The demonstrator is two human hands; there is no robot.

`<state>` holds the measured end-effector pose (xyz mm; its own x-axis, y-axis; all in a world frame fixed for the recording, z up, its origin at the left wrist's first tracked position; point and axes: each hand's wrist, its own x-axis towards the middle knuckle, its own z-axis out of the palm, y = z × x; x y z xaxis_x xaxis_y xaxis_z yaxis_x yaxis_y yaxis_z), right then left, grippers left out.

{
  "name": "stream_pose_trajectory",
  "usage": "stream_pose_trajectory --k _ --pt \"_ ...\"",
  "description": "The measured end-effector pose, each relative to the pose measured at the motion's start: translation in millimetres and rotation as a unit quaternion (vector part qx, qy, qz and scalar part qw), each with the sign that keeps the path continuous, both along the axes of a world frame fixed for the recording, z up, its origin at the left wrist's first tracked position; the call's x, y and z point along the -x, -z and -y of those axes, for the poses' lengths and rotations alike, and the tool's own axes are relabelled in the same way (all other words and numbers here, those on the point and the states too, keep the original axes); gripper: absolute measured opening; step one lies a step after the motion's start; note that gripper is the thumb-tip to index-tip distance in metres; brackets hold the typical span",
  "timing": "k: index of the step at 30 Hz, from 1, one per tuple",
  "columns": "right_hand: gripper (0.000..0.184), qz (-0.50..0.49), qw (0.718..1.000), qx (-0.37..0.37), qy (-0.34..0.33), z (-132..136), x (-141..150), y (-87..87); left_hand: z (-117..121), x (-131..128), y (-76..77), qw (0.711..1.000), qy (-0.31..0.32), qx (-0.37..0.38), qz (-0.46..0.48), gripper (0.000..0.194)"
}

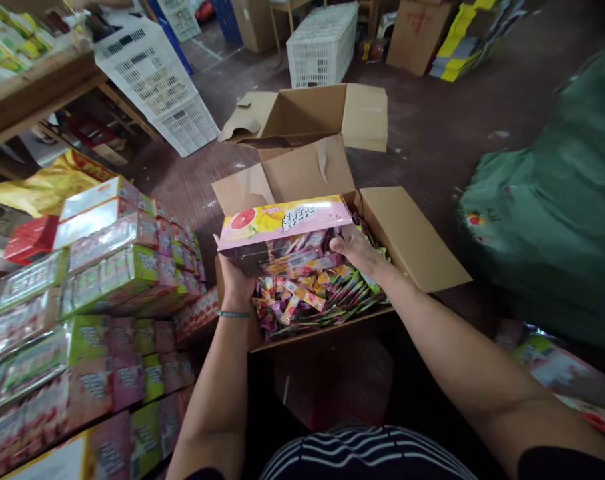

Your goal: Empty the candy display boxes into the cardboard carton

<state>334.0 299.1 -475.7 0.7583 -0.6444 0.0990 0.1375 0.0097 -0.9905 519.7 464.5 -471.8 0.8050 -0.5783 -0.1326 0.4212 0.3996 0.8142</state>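
My left hand [235,277] grips the left end of a pink and yellow display box [282,223] with a grapefruit picture, held over an open cardboard carton [412,233]. My right hand [355,250] is closed on the box's right front side, where colourful candy sachets show inside it. Many loose sachets [312,300] fill the carton below the box. A thin bracelet circles my left wrist.
Stacked display boxes [92,300] in pink, green and red pile up at the left. An empty open carton [307,113] lies behind. White plastic crates [157,80] and a wooden table stand at the back left. A large green sack [552,200] fills the right.
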Motion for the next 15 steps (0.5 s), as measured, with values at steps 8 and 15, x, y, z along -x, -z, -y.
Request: stream_pose_trajectory --k 8,15 --pt "0.099 0.018 1.000 0.010 0.014 8.6 4.8 6.8 -0.6 5.1 2.2 1.000 0.006 0.008 0.003 0.058" --pt "0.102 0.008 0.998 0.066 0.008 0.8 5.9 -0.9 -0.5 -2.5 7.0 1.000 -0.011 -0.001 -0.014 0.058"
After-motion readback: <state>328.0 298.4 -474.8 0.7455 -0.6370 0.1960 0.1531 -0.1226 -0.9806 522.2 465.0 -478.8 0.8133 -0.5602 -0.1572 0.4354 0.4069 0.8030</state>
